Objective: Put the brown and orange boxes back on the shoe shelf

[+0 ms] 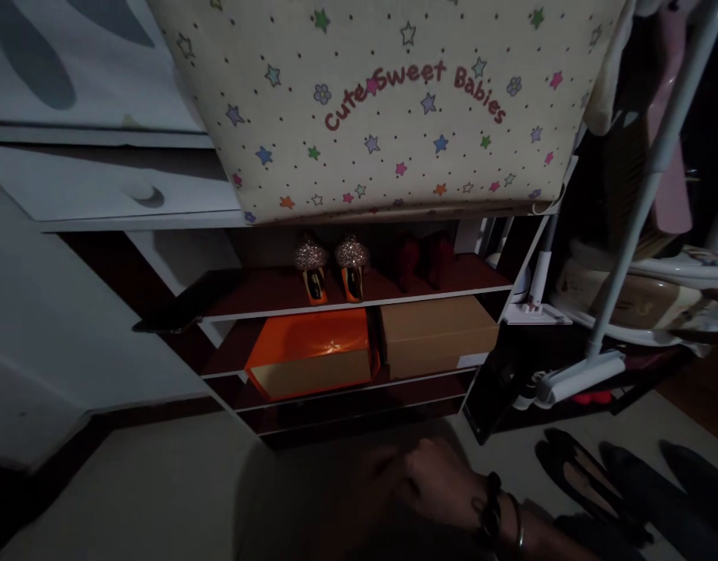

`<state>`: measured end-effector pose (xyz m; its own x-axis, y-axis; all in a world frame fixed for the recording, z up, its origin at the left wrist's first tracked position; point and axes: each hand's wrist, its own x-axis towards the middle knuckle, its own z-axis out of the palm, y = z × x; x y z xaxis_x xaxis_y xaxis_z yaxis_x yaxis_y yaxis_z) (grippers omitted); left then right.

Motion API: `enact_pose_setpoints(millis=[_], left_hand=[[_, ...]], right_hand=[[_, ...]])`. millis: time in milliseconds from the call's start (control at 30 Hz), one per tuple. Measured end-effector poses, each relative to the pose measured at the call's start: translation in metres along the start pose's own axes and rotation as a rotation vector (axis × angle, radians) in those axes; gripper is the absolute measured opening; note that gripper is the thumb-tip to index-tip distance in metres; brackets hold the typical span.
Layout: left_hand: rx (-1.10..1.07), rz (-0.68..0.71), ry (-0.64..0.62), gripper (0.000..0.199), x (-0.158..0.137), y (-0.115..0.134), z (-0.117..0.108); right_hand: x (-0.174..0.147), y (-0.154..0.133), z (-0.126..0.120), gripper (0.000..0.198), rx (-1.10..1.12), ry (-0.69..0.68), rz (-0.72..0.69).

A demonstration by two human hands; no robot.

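Your right hand (434, 483) hangs low in the dim light just in front of the bottom of the shoe shelf (359, 308), fingers loosely curled and touching nothing you can make out (bracelets ring the wrist). Your left hand is out of view. Nearest above it sit an orange box (309, 360) and, just beside it, a brown box (437, 336), both on the middle board. One board up stands a pair of glittery heels (332, 266). Dark flat shoes (581, 479) lie on the floor to the right, near a white mop (581, 378).
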<state>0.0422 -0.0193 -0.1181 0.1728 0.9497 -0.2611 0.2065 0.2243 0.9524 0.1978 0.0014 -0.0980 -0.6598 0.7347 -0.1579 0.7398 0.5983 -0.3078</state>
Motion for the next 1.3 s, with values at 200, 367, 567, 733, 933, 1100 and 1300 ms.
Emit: enact_pose_setpoints(millis=[200, 367, 567, 733, 933, 1100, 1300], left_hand=[[0.06, 0.119, 0.028, 0.048, 0.003, 0.002, 0.008], [0.045, 0.121, -0.007, 0.044, 0.007, -0.03, 0.017], [-0.053, 0.137, -0.104, 0.033, 0.001, -0.031, 0.018], [-0.093, 0.137, -0.101, 0.034, -0.002, -0.02, 0.016], [-0.273, 0.148, -0.064, 0.033, 0.005, -0.006, 0.007], [-0.622, 0.036, 0.132, 0.046, 0.028, 0.002, -0.02], [-0.999, -0.018, 0.182, 0.033, 0.041, -0.003, -0.031]], right_hand=[[0.001, 0.004, 0.003, 0.026, -0.024, 0.055, -0.01], [-0.007, 0.011, 0.014, 0.03, -0.018, 0.029, 0.002], [-0.011, 0.017, 0.014, 0.018, 0.041, -0.02, 0.031], [-0.009, 0.014, 0.005, 0.018, 0.092, -0.018, 0.045], [0.0, 0.021, -0.007, 0.025, 0.295, 0.254, 0.058], [0.024, 0.036, -0.015, 0.045, 0.942, 0.536, 0.064], [0.052, 0.033, -0.007, 0.049, 2.015, 0.369, 0.348]])
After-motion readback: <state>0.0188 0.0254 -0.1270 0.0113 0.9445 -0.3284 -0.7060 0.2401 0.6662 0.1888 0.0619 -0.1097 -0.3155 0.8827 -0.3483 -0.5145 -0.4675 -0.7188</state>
